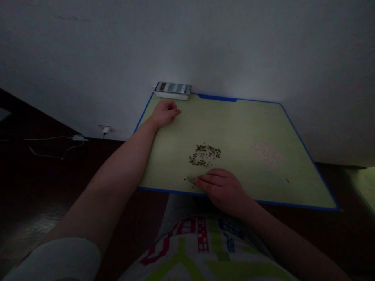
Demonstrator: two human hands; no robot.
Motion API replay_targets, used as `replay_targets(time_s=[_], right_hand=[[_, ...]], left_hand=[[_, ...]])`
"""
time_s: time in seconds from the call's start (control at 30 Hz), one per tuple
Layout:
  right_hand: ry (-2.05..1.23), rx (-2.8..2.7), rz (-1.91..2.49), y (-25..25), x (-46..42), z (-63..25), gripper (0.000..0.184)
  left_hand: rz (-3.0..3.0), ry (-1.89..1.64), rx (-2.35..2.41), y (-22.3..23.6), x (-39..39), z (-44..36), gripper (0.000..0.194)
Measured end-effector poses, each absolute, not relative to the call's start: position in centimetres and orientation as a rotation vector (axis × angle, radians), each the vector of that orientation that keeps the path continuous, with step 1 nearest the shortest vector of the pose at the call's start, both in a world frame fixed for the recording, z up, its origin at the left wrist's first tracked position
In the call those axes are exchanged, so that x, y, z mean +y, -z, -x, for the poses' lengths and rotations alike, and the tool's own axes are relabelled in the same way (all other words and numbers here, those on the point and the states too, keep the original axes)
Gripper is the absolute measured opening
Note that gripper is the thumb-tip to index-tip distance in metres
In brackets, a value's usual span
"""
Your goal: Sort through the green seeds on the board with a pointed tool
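My left hand (166, 113) rests closed near the back left of the pale green tabletop (234, 121). Its fingers are curled, and anything inside them is hidden. At the front edge lies my right hand (224, 189), fingers together, with their tips on a small, pale, see-through thing (191, 179) whose kind I cannot make out. Just beyond that hand is a loose patch of small dark beans or seeds (202, 161), with a few pale bits among them. A spread of pale grains (268, 153) lies further right.
A phone (173, 88) lies on a white box (171, 95) at the back left, by the wall (234, 47). The table has a blue rim (307, 146). A thin brown bit (287, 180) lies at right. A plug (106, 130) and white cables (67, 150) are at lower left.
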State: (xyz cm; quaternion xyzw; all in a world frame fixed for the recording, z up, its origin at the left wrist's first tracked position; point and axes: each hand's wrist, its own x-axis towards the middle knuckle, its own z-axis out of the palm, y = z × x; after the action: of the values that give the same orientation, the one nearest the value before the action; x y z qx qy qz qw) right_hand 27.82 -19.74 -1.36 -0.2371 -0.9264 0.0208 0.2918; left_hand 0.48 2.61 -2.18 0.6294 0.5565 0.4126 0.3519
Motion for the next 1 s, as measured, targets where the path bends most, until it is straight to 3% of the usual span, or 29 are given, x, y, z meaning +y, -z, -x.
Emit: replay_targets(time_s=[0.5,0.77,1.0], right_hand=[[0.004,-2.400,0.463,0.6,-22.1,-26.9,0.017],[0.088,-2.534,0.232,1.7,-22.0,-23.1,0.018],[0.074,-2.517,0.337,2.0,-22.6,-25.3,0.022]], left_hand=[[-1.636,-1.048,1.449,1.9,2.4,-0.5,0.022],[-1.677,-1.059,1.421,2.7,3.0,0.0,0.022],[-1.662,-1.062,1.440,2.4,2.6,-0.3,0.023]])
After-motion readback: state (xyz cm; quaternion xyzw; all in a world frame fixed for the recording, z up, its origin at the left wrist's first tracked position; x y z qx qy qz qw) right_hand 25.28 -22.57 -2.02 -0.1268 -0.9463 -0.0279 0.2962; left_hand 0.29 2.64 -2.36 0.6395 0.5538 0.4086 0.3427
